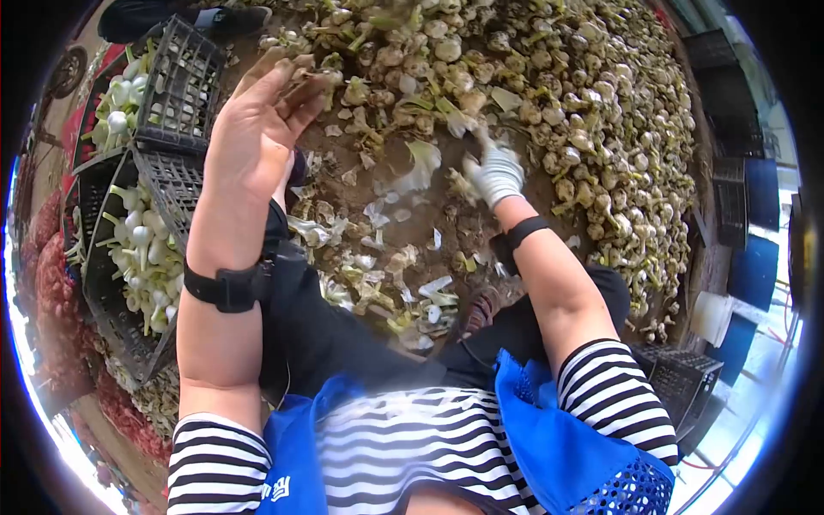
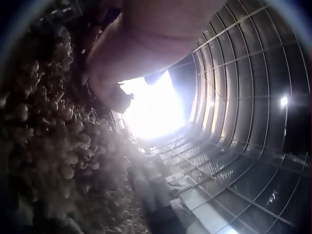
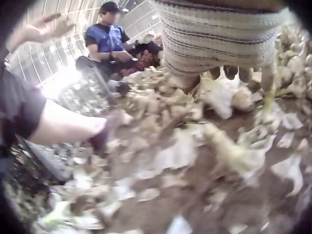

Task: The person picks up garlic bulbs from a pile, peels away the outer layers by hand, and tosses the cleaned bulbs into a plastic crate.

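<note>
Left hand, head view: the bare left hand (image 1: pixel 253 142) is raised with its palm showing and fingers loosely bent, well apart from the right; nothing shows in its grasp.
Right hand, head view: the right hand (image 1: pixel 496 176), in a white knitted glove with bare fingertips, reaches down at the near edge of the garlic; blur hides whether it grips anything.
Garlic heap, head view: a broad heap of tan, soil-stained garlic bulbs (image 1: pixel 592 129) spreads ahead and to the right.
Ground, head view: torn, papery white garlic skins (image 1: pixel 421 167) lie on brown soil between the legs.
Crates, head view: black slatted plastic crates (image 1: pixel 180 86) on the left contain cleaner white garlic bulbs with pale green stems (image 1: pixel 146 240).
Left wrist view: the left hand is a dark shape against glare; the heap lies to one side, a curved wall of metal bars (image 2: pixel 248 83) to the other.
Right wrist view: a whitish garlic bulb with loose skin (image 3: pixel 219 95) sits directly under the gloved fingertips; whether they pinch it, I cannot tell.
Background, right wrist view: a seated person in a blue vest and dark cap (image 3: pixel 109 36) is beyond the garlic.
</note>
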`<state>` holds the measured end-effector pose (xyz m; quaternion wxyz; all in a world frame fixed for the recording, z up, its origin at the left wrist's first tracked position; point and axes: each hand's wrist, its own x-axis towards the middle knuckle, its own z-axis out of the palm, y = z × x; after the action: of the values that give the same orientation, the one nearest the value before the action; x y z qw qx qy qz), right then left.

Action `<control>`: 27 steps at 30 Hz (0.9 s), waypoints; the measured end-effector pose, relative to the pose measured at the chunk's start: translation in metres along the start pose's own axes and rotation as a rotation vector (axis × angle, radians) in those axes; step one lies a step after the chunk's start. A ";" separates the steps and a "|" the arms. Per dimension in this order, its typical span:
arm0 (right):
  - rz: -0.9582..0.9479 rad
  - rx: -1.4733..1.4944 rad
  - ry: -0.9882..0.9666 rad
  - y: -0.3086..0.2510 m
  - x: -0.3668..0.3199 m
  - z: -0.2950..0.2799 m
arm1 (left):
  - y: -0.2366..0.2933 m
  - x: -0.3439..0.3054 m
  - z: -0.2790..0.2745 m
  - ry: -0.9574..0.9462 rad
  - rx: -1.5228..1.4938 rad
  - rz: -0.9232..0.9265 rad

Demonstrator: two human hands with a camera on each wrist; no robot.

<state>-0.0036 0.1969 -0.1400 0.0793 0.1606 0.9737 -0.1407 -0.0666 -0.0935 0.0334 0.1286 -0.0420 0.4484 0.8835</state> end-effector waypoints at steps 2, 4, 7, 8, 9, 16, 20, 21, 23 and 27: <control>-0.014 -0.245 -0.190 0.017 0.008 0.037 | 0.003 0.004 0.007 0.008 0.044 0.024; -0.011 -0.404 -0.424 -0.013 -0.018 0.045 | 0.003 0.003 0.013 -0.080 0.100 -0.011; 0.392 -0.256 -0.349 -0.072 -0.053 0.122 | 0.003 -0.003 0.013 -0.081 0.129 -0.066; 0.223 -0.110 -0.412 -0.101 -0.075 0.122 | 0.003 -0.006 0.012 -0.095 0.152 -0.081; -0.125 -0.070 -0.687 -0.123 -0.081 0.109 | 0.004 -0.009 0.014 -0.051 0.106 -0.093; 0.211 0.227 0.056 -0.132 0.019 0.102 | 0.022 -0.020 -0.003 0.058 -0.059 0.000; 0.457 0.206 -0.115 -0.161 0.039 0.132 | 0.035 -0.022 -0.008 0.069 -0.131 -0.007; 0.335 0.135 -0.230 -0.188 0.023 0.127 | 0.038 -0.023 -0.008 0.105 -0.115 -0.018; -0.105 0.082 -0.501 -0.228 -0.002 0.126 | 0.041 -0.024 -0.016 0.124 -0.127 -0.011; -0.213 0.107 -0.153 -0.239 0.035 0.135 | 0.049 -0.027 -0.035 0.200 -0.159 0.011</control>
<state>-0.1017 -0.0502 -0.2159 0.1295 0.0493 0.9674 -0.2119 -0.0553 -0.1539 0.0559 0.0746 -0.1375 0.3879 0.9083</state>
